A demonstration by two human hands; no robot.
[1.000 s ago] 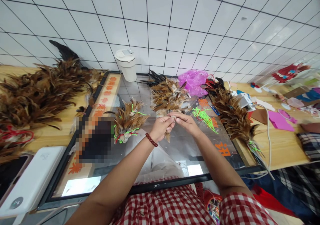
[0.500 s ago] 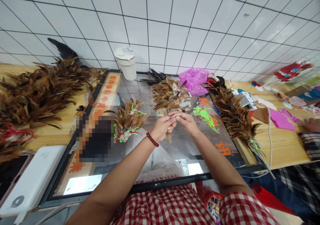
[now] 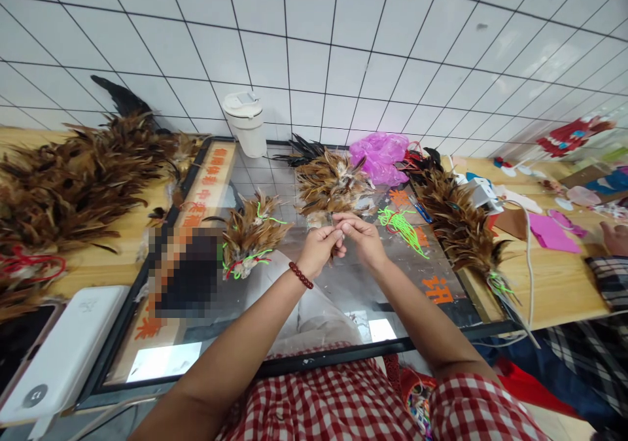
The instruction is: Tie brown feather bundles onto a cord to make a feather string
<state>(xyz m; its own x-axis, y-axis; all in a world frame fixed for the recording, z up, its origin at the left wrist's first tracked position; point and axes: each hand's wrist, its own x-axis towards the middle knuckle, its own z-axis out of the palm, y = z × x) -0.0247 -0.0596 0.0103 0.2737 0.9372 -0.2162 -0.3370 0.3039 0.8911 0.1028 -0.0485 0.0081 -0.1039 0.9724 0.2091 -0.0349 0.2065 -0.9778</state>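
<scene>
Feather (image 3: 334, 253) in fingers (image 3: 321, 237) btwn Chinese chars (image 3: 438, 290)

The feather tip no longer hangs below the hands (image 3: 318, 248) — and a co-worker's hand (image 3: 615, 237) has shifted.

"How does the small brown feather (image 3: 334, 253) look?"
"It is pinched and mostly hidden; only a little part shows."
"And where is it?"
"At the near side of the feather pile (image 3: 330, 182)."
</scene>
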